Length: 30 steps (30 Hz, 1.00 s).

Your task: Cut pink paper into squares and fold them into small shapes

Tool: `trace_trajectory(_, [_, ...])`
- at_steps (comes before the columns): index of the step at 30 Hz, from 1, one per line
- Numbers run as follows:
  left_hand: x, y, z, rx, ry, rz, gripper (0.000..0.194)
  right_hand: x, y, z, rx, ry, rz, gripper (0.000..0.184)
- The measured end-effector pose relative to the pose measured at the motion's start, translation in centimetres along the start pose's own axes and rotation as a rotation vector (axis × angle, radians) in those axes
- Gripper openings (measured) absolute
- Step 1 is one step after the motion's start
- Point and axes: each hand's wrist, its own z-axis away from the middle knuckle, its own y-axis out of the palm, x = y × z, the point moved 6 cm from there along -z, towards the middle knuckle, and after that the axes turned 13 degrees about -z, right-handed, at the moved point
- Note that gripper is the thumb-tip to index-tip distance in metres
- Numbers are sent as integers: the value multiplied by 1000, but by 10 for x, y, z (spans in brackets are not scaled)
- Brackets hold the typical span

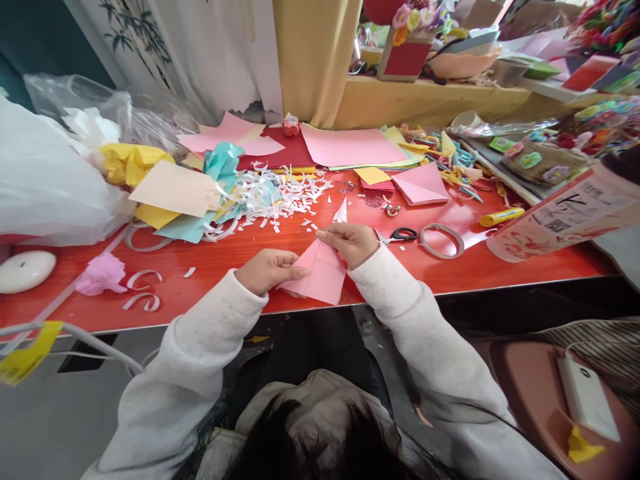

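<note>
A pink sheet of paper (325,277), creased and partly folded, is held between both hands at the table's front edge. My left hand (270,270) pinches its left side between thumb and fingers. At the paper's upper corner, my right hand (351,241) has its fingertips closed on the edge. Just beyond my right hand lies a small pointed white-and-pink paper piece (341,212). Black-handled scissors (403,235) rest to the right of that hand, beside a roll of tape (442,241).
White paper shreds (280,197) are heaped at the back left, near a white plastic bag (55,180). Pink sheets (350,147) and folded pink paper (421,183) lie at the back. A large cup (565,213) leans in from the right, near a yellow marker (501,217).
</note>
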Motion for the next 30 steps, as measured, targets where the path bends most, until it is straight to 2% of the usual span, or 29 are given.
trace_trajectory(3, [2, 1, 6, 116, -82, -94, 32, 2, -6, 0, -53, -13, -19, 32])
trace_trajectory(4, [1, -3, 8, 116, -83, -150, 31, 4, -7, 1, -72, -18, -32, 32])
trace_trajectory(6, [-6, -15, 11, 22, -20, -220, 31, 6, -6, 1, -57, -26, -62, 30])
trace_trajectory(9, [-19, -27, 11, -115, 127, -229, 43, 11, 7, 3, 84, -27, -73, 27])
trace_trajectory(13, [-21, -15, -1, -88, 142, -183, 53, 11, 20, 4, 210, 1, -117, 26])
trace_trajectory(17, [-22, -9, -9, -134, 161, -102, 61, 6, 20, 2, 214, 83, -254, 31])
trace_trajectory(19, [-22, -14, -8, -208, 165, -71, 58, 2, 18, 2, 205, 123, -333, 36])
trace_trajectory(22, [-20, -23, -5, -307, 156, -13, 50, -4, 15, 2, 189, 161, -409, 32])
trace_trajectory(25, [-18, -26, -3, -356, 138, 11, 38, -6, 15, 2, 190, 166, -416, 27])
trace_trajectory(30, [-20, -30, -1, -444, 203, 22, 25, -1, 15, 2, 182, 137, -459, 24])
